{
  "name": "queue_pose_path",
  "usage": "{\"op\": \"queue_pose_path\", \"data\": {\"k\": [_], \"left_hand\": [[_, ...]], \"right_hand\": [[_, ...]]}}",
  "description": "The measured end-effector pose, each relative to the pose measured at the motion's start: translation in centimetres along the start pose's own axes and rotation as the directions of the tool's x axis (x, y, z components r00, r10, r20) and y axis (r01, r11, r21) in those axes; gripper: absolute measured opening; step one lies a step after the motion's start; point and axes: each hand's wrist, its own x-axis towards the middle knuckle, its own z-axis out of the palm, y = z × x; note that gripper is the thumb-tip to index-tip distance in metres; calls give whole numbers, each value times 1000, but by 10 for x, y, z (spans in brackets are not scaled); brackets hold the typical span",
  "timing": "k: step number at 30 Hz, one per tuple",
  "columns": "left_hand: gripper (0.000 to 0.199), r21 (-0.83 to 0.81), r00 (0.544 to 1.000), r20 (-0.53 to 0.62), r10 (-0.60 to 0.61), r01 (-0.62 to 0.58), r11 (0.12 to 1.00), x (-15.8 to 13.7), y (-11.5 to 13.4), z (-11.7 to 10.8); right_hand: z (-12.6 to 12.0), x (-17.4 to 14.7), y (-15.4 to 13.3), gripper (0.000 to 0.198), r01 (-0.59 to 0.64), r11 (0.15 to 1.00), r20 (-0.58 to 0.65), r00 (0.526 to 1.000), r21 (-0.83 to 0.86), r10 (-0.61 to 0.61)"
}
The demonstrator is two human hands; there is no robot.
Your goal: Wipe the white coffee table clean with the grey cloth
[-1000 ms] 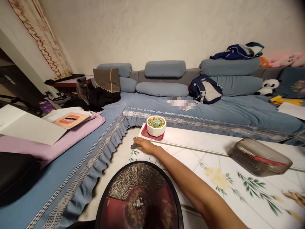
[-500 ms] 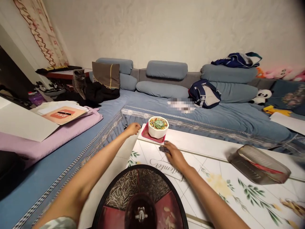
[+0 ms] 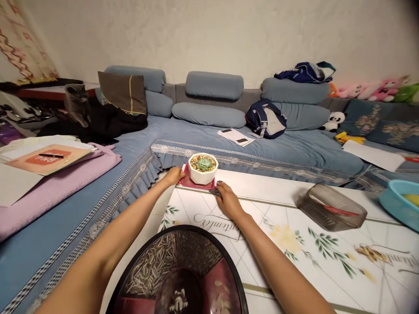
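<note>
A white octagonal pot (image 3: 202,176) holds a green succulent (image 3: 204,163) among colourful pebbles. The pot stands on a red tray (image 3: 191,183) at the far left corner of the white table (image 3: 262,185). My left hand (image 3: 175,175) is closed at the tray's left edge, thumb and fingers around it. On the other side, my right hand (image 3: 227,198) is closed on a small dark grey cloth (image 3: 214,191), close to the tray's right corner. Nearest me is a round snack box (image 3: 191,230) with a see-through lid, holding sunflower seeds in its sections.
A smoky plastic basket (image 3: 330,209) and a blue basin (image 3: 399,205) sit to the right on the table. Behind runs a blue sofa (image 3: 193,126) with a backpack (image 3: 266,118), papers (image 3: 235,136) and a cat (image 3: 77,104). A pink folded blanket (image 3: 104,163) lies left.
My left hand has come onto the tray's left edge. My right hand stays near the tray's right corner with the grey cloth. The view has swung a little to the right.
</note>
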Motion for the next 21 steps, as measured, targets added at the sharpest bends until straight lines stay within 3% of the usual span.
{"op": "queue_pose_path", "data": {"k": [3, 5, 7, 9, 11, 13, 16, 19, 21], "left_hand": [[25, 20, 999, 28, -23, 23, 1000, -8, -2, -1], [23, 29, 999, 26, -40, 39, 999, -11, -4, -2], [22, 42, 998, 10, -58, 58, 997, -10, -6, -2], [22, 53, 996, -19, -82, 83, 995, -7, -6, -2], [19, 51, 993, -48, -111, 113, 992, -4, -3, -1], [17, 27, 988, -55, -146, 148, 989, -2, 3, 0], [17, -50, 980, -10, -198, 198, 979, -9, 14, -3], [17, -167, 971, 50, -233, 238, 957, -33, 22, -22], [19, -251, 967, 70, -244, 254, 934, -64, 22, -47]], "right_hand": [[-10, -21, -1, 51, 176, 981, 125, 975, 88, -186], [-29, -36, 16, 52, 210, 971, 187, 955, 116, -229], [-49, -35, 42, 49, 122, 990, 184, 974, 70, -133], [-61, -13, 69, 45, -73, 997, 102, 992, -16, 75], [-60, 22, 87, 40, -237, 970, 15, 971, -62, 238], [-48, 58, 90, 37, -275, 960, -11, 961, -57, 275], [-25, 80, 72, 36, -192, 981, 42, 980, -20, 192], [-19, 54, 55, 40, -5, 999, 141, 990, 47, -2], [-28, 27, 57, 43, 158, 980, 200, 963, 118, -179]]}}
